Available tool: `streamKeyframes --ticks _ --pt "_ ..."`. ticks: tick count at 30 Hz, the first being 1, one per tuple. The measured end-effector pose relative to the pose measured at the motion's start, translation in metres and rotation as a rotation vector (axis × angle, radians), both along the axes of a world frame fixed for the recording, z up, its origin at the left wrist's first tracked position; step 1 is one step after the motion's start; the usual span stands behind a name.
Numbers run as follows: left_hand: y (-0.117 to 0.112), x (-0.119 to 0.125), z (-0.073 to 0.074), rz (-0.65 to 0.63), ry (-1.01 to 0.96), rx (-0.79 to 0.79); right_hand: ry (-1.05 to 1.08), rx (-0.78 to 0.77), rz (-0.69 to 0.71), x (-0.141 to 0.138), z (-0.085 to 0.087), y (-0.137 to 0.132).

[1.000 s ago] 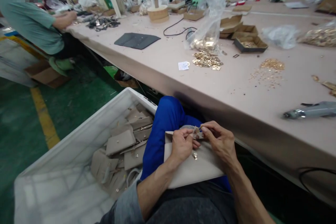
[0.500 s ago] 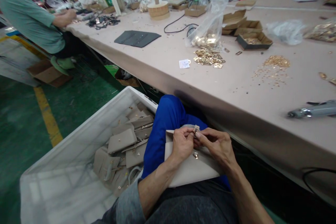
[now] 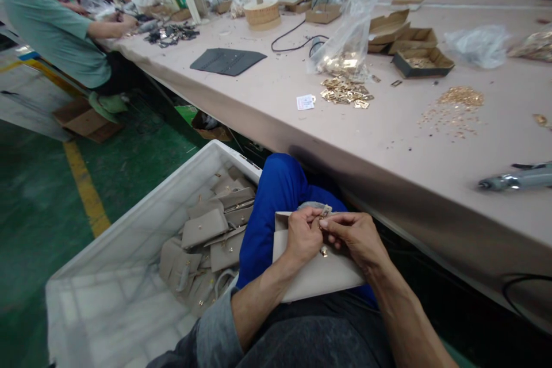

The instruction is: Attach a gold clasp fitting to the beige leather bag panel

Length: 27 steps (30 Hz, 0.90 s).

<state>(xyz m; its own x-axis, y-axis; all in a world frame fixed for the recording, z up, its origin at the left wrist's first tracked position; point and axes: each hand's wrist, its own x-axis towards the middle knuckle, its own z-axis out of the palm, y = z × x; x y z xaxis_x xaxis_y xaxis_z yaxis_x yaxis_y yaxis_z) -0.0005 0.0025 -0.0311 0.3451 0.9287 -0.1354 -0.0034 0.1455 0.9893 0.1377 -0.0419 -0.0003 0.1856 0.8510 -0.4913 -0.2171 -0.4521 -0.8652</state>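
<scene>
Best done with the beige pouch [image 3: 314, 276] kept flat on the lap, just under the table edge, so the small gold fitting [image 3: 325, 210] at its upper edge stays square while being seated; worth pinching close to the metal, not the leather, and pressing evenly; left hand [image 3: 304, 236] curled, forearm slanting up from lower left, fingers closed on the pouch edge beside the fitting; right hand [image 3: 356, 236] palm down, wrist low, thumb and forefinger pinched together on the fitting, touching the left fingertips; to the left, white bin [image 3: 129, 230] with more beige pouches [image 3: 204, 227]; farther off on the pink table [image 3: 388, 144], loose gold hardware [image 3: 345, 92], grey power tool [image 3: 517, 178], dark leather piece [image 3: 227, 61]; at the far end, another person's hands [image 3: 125, 22] at work.
</scene>
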Motion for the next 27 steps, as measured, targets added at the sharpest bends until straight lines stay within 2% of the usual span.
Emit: streamKeyframes --ticks 5,12,14,19,23,27 --pt "-0.003 -0.001 0.006 0.012 0.023 0.031 0.073 -0.015 -0.073 -0.005 -0.001 0.0" --pt "-0.003 0.001 0.004 0.024 -0.003 0.015 0.2 0.118 -0.154 -0.002 -0.006 -0.004" --pt "-0.002 0.002 0.003 0.024 -0.025 -0.008 0.15 0.188 -0.157 -0.001 -0.005 -0.003" --pt "0.002 0.003 0.0 -0.023 -0.081 -0.07 -0.151 0.303 -0.19 0.003 -0.005 0.001" --pt "0.005 0.002 -0.004 -0.015 -0.037 -0.048 -0.219 0.39 -0.226 0.003 -0.011 0.002" --pt "0.005 0.001 -0.005 -0.026 -0.051 -0.063 -0.351 0.411 -0.165 0.002 -0.014 0.001"
